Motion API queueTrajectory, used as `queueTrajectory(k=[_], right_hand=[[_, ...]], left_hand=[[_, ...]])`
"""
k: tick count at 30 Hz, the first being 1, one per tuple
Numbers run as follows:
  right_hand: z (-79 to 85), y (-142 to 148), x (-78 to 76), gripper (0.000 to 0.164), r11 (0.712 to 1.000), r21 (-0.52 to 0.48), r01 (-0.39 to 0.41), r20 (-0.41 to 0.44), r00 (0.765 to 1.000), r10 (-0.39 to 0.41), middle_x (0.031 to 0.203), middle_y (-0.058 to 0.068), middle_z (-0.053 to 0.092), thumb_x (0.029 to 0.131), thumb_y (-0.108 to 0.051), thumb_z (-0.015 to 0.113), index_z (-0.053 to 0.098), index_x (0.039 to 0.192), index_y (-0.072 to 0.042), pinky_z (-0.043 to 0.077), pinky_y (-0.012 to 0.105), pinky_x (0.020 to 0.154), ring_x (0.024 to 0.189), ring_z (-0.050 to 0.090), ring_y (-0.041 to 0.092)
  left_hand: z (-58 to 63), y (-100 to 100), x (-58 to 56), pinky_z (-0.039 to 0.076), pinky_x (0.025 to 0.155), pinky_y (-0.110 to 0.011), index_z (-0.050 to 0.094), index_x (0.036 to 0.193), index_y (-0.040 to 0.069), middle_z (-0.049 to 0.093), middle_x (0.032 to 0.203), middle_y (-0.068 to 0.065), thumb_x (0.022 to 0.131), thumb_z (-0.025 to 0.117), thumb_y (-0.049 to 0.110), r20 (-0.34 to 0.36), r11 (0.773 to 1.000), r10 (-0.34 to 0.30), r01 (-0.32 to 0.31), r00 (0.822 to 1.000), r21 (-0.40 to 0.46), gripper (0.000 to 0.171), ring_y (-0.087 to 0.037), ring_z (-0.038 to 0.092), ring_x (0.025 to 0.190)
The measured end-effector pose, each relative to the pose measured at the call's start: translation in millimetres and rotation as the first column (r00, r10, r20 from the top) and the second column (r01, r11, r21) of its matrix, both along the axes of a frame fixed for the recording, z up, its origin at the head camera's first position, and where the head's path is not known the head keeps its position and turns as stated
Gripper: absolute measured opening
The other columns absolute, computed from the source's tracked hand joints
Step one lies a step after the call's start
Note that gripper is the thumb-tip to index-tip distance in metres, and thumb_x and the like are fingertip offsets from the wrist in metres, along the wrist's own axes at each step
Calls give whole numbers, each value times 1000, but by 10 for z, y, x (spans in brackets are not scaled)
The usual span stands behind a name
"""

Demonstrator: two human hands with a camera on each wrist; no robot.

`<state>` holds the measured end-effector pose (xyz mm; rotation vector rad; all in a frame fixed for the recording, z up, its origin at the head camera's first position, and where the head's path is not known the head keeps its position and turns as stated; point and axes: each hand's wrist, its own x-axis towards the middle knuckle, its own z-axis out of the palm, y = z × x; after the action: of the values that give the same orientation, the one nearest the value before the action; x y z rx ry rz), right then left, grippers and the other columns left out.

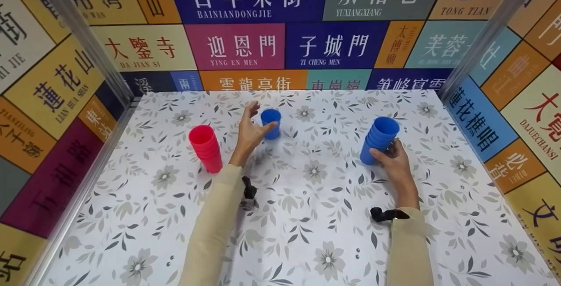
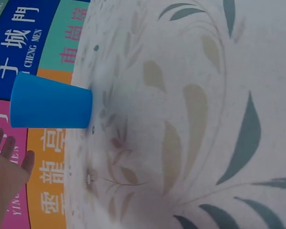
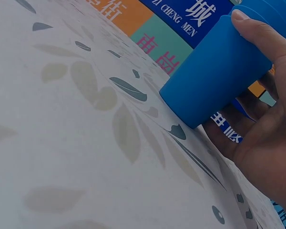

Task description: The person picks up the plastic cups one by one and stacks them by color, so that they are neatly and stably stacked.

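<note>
A single blue cup (image 1: 271, 124) stands mouth up on the table, left of the middle. My left hand (image 1: 253, 130) is beside it with thumb and fingers spread; the thumb overlaps the cup in the head view. In the left wrist view, a gap shows between the fingers (image 2: 26, 164) and that blue cup (image 2: 52, 102). On the right, my right hand (image 1: 396, 163) grips a stack of nested blue cups (image 1: 378, 141), thumb on the near side and fingers behind. The right wrist view shows the stack's bottom cup (image 3: 214, 71) tilted, its base close to the tabletop.
Left of my left forearm, a stack of red cups (image 1: 206, 148) stands on the table (image 1: 315, 216), which has a white leaf-and-flower cover. Panels with colourful street-name signs (image 1: 241, 45) rise along the back and both sides. Clear upright edges mark the back corners.
</note>
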<state>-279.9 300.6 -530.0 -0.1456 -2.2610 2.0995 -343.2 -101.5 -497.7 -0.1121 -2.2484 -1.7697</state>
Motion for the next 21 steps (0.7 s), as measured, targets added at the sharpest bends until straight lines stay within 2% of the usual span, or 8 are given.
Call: queueTrajectory(k=[3, 10, 15, 18, 21], right_hand=[[1, 1, 3, 78, 1000, -2, 2, 1, 1000, -2, 160, 21, 34, 92, -16, 73, 28, 155, -8, 26, 48, 125, 150, 33, 34], [-9, -1, 5, 78, 1000, -19, 3, 6, 1000, -3, 159, 21, 36, 91, -15, 74, 29, 154, -9, 27, 47, 124, 149, 35, 34], [-17, 2, -1, 77, 1000, -20, -2, -3, 1000, 2, 159, 22, 36, 91, -15, 74, 30, 154, -9, 28, 46, 124, 149, 34, 35], [-16, 0, -1, 78, 1000, 3, -3, 4, 1000, 3, 158, 21, 36, 92, -18, 73, 29, 155, -11, 37, 36, 114, 148, 35, 34], [-17, 1, 5, 77, 1000, 20, -8, 11, 1000, 8, 157, 20, 38, 93, -20, 73, 28, 155, -14, 42, 24, 98, 146, 37, 33]], left_hand=[[-50, 8, -28, 31, 120, -53, 34, 152, 2, 44, 151, -22, 78, 87, 19, 41, 1000, 6, -7, 999, 13, 93, -39, 41, 141], [-144, 79, -58, 30, 122, -47, 34, 154, 11, 44, 154, -13, 78, 87, 24, 194, 999, 36, -37, 980, 2, 93, -33, 38, 145], [-177, 127, -89, 30, 123, -45, 34, 154, 12, 42, 156, -12, 79, 86, 23, 232, 999, 49, -50, 972, -2, 92, -30, 39, 145], [-168, 146, -97, 31, 123, -45, 34, 153, 11, 42, 156, -13, 79, 86, 24, 247, 999, 53, -54, 968, -6, 92, -29, 39, 146], [-161, 165, -112, 32, 122, -45, 35, 152, 11, 43, 155, -14, 78, 86, 23, 264, 998, 61, -60, 962, -12, 91, -30, 40, 146]])
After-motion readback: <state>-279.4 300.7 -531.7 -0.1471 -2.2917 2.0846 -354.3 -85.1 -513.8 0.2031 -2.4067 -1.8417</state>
